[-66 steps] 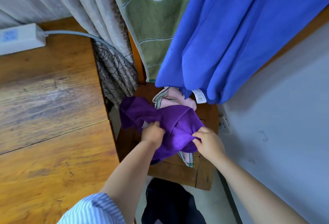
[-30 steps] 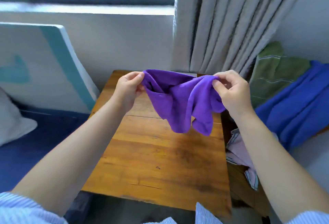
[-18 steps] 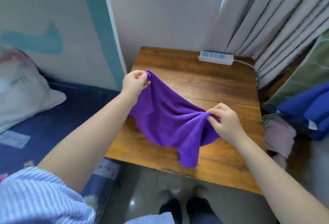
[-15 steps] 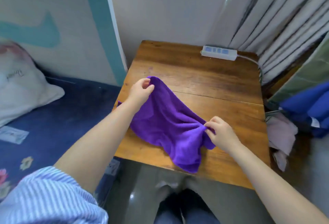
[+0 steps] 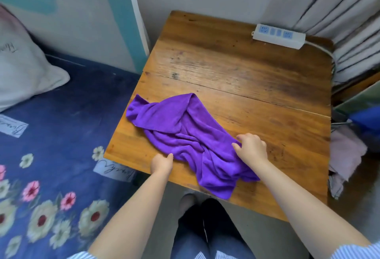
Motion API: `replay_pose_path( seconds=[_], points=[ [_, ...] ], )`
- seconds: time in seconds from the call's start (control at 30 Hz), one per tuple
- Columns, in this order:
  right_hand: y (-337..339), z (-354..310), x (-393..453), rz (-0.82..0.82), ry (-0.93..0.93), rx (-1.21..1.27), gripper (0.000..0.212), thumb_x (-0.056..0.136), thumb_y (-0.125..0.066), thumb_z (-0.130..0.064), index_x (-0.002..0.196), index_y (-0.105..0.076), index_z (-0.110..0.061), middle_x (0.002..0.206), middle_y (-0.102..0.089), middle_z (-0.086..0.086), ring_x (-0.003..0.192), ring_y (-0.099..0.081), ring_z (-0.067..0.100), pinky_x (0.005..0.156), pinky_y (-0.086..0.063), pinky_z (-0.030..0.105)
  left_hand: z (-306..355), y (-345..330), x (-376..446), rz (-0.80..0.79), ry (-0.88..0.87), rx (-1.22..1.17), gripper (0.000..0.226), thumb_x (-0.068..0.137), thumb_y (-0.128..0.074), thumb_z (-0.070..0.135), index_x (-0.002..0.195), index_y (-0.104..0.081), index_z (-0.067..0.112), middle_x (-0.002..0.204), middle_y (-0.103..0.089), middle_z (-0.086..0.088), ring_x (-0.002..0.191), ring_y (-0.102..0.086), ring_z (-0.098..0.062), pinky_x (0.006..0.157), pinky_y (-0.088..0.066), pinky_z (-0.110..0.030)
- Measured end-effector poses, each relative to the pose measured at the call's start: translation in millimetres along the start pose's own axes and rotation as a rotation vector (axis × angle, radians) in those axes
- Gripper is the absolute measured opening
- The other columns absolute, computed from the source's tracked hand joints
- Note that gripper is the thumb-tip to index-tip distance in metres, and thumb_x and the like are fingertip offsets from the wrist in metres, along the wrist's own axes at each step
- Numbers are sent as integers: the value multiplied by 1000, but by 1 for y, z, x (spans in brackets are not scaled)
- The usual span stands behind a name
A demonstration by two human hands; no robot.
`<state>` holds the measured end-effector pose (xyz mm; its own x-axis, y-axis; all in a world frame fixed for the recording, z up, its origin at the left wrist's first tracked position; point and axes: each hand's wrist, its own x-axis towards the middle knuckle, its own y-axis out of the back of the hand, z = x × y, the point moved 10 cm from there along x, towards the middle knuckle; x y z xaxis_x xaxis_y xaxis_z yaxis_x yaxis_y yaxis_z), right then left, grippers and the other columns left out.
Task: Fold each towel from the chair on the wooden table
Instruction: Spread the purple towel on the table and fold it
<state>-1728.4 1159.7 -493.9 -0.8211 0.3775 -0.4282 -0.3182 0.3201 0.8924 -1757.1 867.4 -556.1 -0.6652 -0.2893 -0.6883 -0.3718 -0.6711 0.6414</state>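
Spreading purple towel point(image 5: 185, 135), crumpled near table point(image 5: 236, 69) front edge; right hand point(image 5: 251, 148) pinching cloth, left hand point(image 5: 162, 163) closed at its edge. No fold made; more towels point(image 5: 347, 151) waiting.

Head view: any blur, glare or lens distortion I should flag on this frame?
Head view: soft even daylight, with no hard shadows; a mild sheen on the wooden table near the power strip, nothing blown out. Wide-angle bowing bends the table edges and stretches both forearms. The purple towel, left hand and right hand read fairly sharp; the frame corners look softer.
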Motion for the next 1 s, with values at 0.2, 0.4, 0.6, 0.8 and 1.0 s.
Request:
replay_pose_path(
  seconds=[0.2, 0.4, 0.6, 0.8, 1.0],
  points=[
    [-25, -2, 17, -57, -52, 50, 24, 90, -50, -29, 99, -67, -14, 108, -65, 8, 110, -53, 28, 91, -35, 35, -1, -13, 4, 87, 52, -252, 29, 90, -55, 21, 104, -61, -5, 113, -63, -23, 106, -56, -36, 89, -42, -34],
    [44, 20, 22, 232, -17, 563, 18, 87, -55, -10, 92, -67, 3, 97, -66, 22, 95, -57, 33, 77, -32, 30, 24, 40, -7, 290, -56, -463, 14, 92, -48, 12, 82, -53, 4, 93, -56, -23, 89, -52, -33, 87, -42, -38],
    [91, 55, 0, 432, 51, 658, 14, 83, -58, -1, 72, -61, 7, 73, -59, 25, 69, -49, 28, 58, -21, 27, 82, 88, -50, 400, -501, -360, 11, 89, -49, 9, 81, -55, 5, 78, -52, -5, 77, -46, -20, 64, -30, -25],
    [-29, 64, -33, -183, 90, 65, 21, 89, -47, -15, 91, -60, 1, 103, -59, 21, 101, -57, 32, 81, -40, 36, 35, -14, -52, 41, -242, 219, 21, 82, -54, 14, 70, -59, -1, 85, -60, -23, 94, -57, -38, 77, -41, -37],
    [-37, 49, -41, -198, 237, 100, 29, 87, -41, -7, 98, -68, -1, 121, -58, 9, 112, -51, 24, 96, -38, 26, 1, -19, -48, 61, -177, 181, 24, 83, -48, 3, 98, -66, 1, 127, -50, -18, 120, -45, -32, 102, -32, -29]
  ],
)
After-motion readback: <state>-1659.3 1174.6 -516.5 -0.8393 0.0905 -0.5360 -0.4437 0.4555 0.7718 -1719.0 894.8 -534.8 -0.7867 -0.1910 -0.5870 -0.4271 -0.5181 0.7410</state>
